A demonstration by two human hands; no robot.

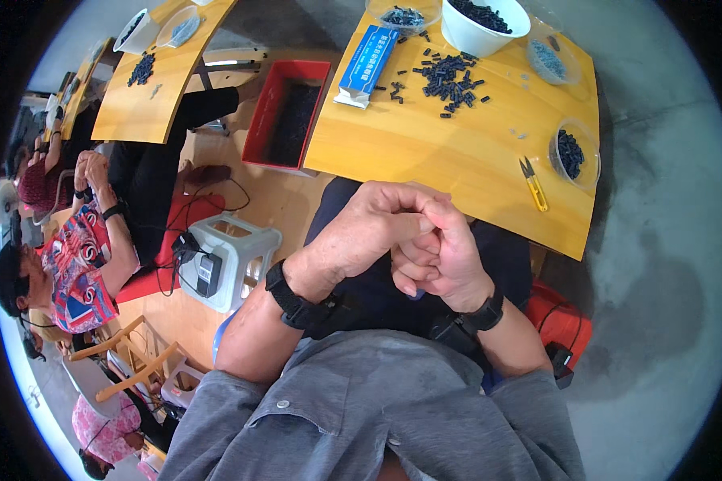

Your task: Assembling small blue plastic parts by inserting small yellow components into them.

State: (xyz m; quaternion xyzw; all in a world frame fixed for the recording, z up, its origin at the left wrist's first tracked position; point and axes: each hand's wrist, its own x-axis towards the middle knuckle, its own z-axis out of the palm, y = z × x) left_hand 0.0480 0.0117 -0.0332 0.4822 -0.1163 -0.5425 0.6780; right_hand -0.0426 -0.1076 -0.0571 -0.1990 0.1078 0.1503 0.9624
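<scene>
Head view: the left hand and right hand meet over the lap, just below the near edge of the yellow table. The left fingers curl down over the right fingers, both hands pressed together; whatever small piece they pinch is hidden between them, so I cannot tell what it is or how it is held. Each wrist wears a black band.

The nearest loose things are the small black parts scattered on the table, well apart from the hands. By their look they are light, stiff and easy to drop, best taken one at a time between fingertip and thumb.

A white bowl holds more of them; a clear cup near the right edge holds a few. Yellow snips lie beside that cup.

A flat blue box with a white end lies at the table's left side, its label too small to matter. A red bin stands on the floor left of the table. A grey stool stands nearer, with a black device on it.

Other people sit at the far left at another table
</scene>
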